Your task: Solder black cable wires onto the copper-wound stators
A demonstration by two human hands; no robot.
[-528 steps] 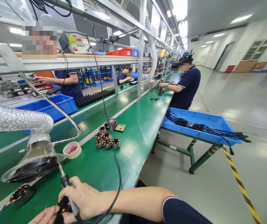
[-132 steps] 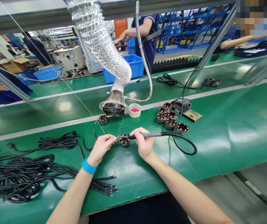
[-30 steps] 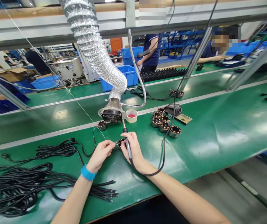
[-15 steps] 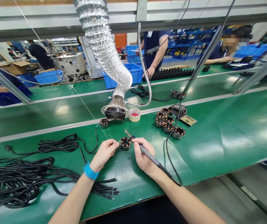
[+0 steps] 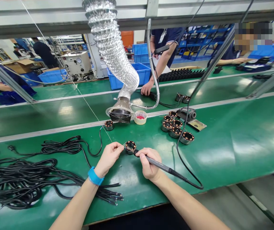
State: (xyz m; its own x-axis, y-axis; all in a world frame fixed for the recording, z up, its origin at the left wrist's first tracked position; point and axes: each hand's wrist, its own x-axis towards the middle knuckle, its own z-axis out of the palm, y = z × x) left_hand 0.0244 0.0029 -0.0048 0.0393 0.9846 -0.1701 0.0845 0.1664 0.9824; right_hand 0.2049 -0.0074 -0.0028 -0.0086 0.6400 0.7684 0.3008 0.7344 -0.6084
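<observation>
A round motor stator with copper windings [image 5: 130, 147] sits on the green bench between my hands. My left hand [image 5: 111, 157], with a blue wristband, pinches a thin wire at the stator's left side; a fine solder strand also runs down to these fingertips. The fingers of my right hand [image 5: 150, 162] are wrapped round a soldering iron [image 5: 159, 164], held like a pen. Its tip points left, at the stator; whether it touches is too small to tell. Another stator [image 5: 108, 125], joined to a black cable, stands farther back beside the black fan.
Black cables [image 5: 19, 185] cover the left of the bench [image 5: 223, 143]. Several stators [image 5: 175, 131] and an iron holder [image 5: 186, 113] stand right. A foil duct [image 5: 113, 44] hangs above a white cup [image 5: 140, 117]. The iron's cord loops right. People work across the bench.
The soldering iron has swung down and left, its tip now at the stator. My left hand keeps its pinch. Across the bench, a person's hand has reached down to the black cable.
</observation>
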